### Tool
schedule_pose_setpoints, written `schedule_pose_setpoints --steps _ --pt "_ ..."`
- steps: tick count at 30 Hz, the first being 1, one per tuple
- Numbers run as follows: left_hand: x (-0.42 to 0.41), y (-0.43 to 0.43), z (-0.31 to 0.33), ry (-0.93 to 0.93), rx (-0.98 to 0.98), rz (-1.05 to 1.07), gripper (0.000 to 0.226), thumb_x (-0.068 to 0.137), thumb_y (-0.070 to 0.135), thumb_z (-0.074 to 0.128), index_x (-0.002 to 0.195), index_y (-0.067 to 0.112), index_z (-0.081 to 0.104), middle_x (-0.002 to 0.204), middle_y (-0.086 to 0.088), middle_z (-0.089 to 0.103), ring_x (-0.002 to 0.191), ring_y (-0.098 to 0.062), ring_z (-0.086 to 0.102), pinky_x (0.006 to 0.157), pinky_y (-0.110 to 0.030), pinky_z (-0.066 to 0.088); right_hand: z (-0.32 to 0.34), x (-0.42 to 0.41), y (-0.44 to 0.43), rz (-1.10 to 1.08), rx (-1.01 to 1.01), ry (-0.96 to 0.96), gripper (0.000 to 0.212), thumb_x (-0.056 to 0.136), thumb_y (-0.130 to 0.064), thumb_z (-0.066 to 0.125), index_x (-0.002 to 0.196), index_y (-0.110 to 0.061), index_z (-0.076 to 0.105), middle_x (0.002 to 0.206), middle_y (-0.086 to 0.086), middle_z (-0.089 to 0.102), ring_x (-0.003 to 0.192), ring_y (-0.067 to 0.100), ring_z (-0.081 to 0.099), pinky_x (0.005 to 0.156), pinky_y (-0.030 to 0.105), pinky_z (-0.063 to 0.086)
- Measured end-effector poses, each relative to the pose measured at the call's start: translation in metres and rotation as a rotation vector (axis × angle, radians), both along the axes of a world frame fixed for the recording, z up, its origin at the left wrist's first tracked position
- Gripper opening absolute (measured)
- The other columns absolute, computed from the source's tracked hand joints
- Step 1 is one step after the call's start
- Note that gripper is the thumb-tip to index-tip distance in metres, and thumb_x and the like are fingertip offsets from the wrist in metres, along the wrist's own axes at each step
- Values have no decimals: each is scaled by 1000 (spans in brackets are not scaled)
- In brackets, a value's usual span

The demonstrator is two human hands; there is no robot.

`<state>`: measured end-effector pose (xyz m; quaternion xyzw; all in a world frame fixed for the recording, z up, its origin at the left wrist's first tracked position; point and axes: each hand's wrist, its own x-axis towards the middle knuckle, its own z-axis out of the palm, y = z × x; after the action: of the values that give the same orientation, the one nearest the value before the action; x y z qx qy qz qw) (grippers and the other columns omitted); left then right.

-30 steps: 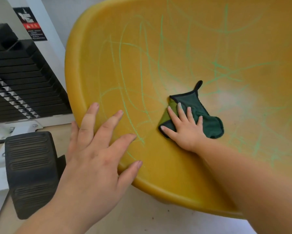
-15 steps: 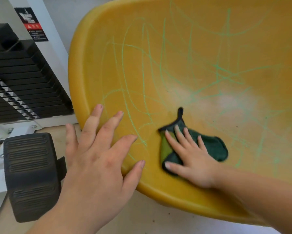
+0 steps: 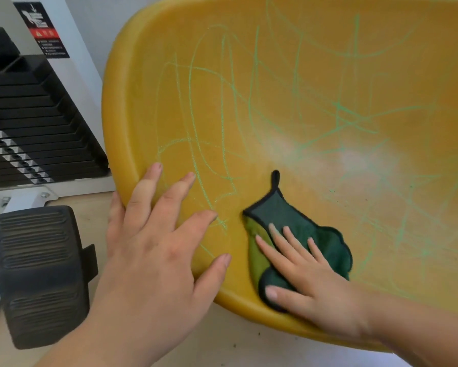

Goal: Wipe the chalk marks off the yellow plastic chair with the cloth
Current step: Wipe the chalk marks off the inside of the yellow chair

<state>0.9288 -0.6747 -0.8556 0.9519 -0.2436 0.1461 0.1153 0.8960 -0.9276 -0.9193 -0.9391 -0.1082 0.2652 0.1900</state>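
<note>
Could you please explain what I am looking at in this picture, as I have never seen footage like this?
There is no machine here: a person wears a camera on the head, looking down at their own two bare hands. The big yellow shape is a plastic chair, scribbled with green chalk marks. The left hand rests flat on the chair's rim, fingers spread. The right hand presses a green cloth flat against the seat with straight fingers. At the left stand a black weight stack and a ribbed black pad.
</note>
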Motion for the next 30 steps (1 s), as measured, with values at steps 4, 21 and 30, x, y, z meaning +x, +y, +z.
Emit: schedule_pose_setpoints --steps 4,21,30 --pt "2 1 -1 -4 -15 -15 52 79 60 54 113 26 73 150 -7 47 150 -36 21 105 -72 29 8 -18 -6 -45 -52 42 89 66 -101 4 135 -65 -39 151 -27 -47 140 -1 -45 123 44 -20" --pt "3 4 2 -22 -72 -24 49 80 56 56 115 26 70 150 -7 47 150 -32 22 104 -71 31 -25 70 3 -120 -63 -173 95 68 -100 1 147 -56 -29 162 -10 -38 148 17 -37 122 60 -12" --pt "10 7 5 -116 -165 50 63 76 62 58 128 26 64 161 -6 30 154 -29 12 117 -63 8 -19 53 -16 -8 -100 -125 105 62 -104 8 140 -54 -41 157 -15 -44 146 10 -39 123 56 -12"
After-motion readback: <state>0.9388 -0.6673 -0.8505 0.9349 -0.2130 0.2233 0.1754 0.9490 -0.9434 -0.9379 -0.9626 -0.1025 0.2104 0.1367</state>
